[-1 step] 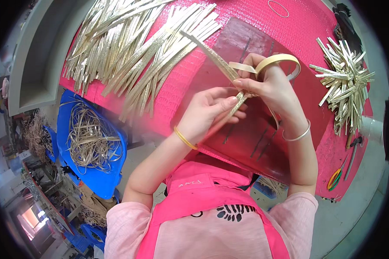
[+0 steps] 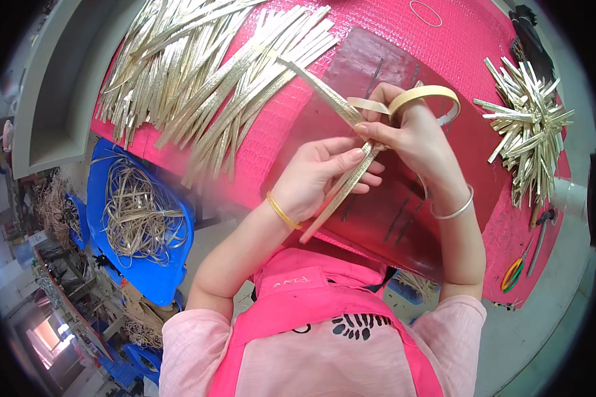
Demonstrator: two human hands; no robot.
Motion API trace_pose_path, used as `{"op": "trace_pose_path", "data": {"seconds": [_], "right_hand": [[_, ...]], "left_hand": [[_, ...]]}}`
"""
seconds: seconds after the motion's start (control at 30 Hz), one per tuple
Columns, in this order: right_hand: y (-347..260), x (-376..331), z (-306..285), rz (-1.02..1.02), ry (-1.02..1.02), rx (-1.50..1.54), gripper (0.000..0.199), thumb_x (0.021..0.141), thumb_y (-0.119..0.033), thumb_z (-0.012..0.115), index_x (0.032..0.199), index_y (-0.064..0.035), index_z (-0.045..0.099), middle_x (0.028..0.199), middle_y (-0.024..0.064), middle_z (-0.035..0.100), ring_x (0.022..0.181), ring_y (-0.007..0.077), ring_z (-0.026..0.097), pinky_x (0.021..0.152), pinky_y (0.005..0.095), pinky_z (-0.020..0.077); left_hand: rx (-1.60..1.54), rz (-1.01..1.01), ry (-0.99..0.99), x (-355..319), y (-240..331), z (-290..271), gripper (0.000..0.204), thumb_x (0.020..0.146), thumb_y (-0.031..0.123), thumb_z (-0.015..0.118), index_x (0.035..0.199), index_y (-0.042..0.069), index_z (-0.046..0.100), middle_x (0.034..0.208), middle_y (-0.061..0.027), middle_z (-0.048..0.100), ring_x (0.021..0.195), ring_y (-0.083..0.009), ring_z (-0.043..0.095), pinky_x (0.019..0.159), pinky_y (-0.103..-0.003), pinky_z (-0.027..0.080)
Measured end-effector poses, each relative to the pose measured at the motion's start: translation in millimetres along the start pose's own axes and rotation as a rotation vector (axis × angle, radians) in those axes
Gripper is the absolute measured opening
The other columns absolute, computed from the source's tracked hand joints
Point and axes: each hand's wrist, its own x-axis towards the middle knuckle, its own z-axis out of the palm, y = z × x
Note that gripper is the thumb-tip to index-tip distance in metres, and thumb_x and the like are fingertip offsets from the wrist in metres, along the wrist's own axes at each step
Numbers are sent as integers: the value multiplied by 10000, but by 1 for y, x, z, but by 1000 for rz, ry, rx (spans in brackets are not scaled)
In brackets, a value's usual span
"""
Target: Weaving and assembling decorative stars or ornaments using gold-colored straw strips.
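Note:
Gold woven-looking strips meet between my two hands above a dark red sheet. One length slants up and left toward the pile; another gold length runs down past my left wrist. My left hand pinches the lower length between thumb and fingers. At the crossing, the thumb and fingers of my right hand are closed on the strips. A roll of pale yellow tape hangs around that right hand, its loose end reaching left above the fingers. The exact join is partly covered by fingertips.
Many gold strips lie at the far left of the pink table. A bound gold bundle lies at the right, with scissors nearer. A blue container of tangled strips stands left. A thin ring lies at the back.
The lower gold length, blurred before, now shows sharply and reaches farther below my left hand. The tape's loose end has shifted slightly left. Both hands keep nearly the same place.

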Motion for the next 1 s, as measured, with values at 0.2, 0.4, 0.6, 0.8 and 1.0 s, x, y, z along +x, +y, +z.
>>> {"op": "trace_pose_path", "data": {"seconds": [0.2,0.4,0.6,0.8,1.0], "right_hand": [[-20,-24,1,-325,386,-274,133,726,-111,583,753,-2,512,643,21,503,541,59,447,468,181,353],[17,-62,23,114,220,338,174,770,-172,569,704,-14,538,556,-17,490,489,29,431,438,163,330],[26,-57,31,80,250,343,201,772,-179,571,652,-22,532,518,-29,469,466,16,395,411,165,285],[28,-56,31,83,251,291,209,759,-175,579,631,-17,534,510,-29,471,459,14,386,403,168,273],[28,-57,33,7,329,84,185,749,-158,583,651,-6,545,527,-33,483,470,10,382,408,169,279]], "left_hand": [[25,70,29,2,-1,-13,242,808,96,487,983,-71,497,837,-174,576,720,-203,591,611,-254,491],[140,196,68,2,-9,-3,224,809,77,482,967,-80,501,834,-157,582,703,-178,589,595,-239,489],[233,279,118,-2,-15,2,206,805,73,490,945,-76,518,823,-128,584,676,-151,586,586,-223,487],[347,358,139,-8,-20,7,194,802,70,496,927,-73,535,804,-106,582,686,-134,577,608,-222,485],[350,449,112,-2,-21,6,192,807,80,496,928,-64,537,791,-99,579,674,-124,567,604,-219,478]]}}
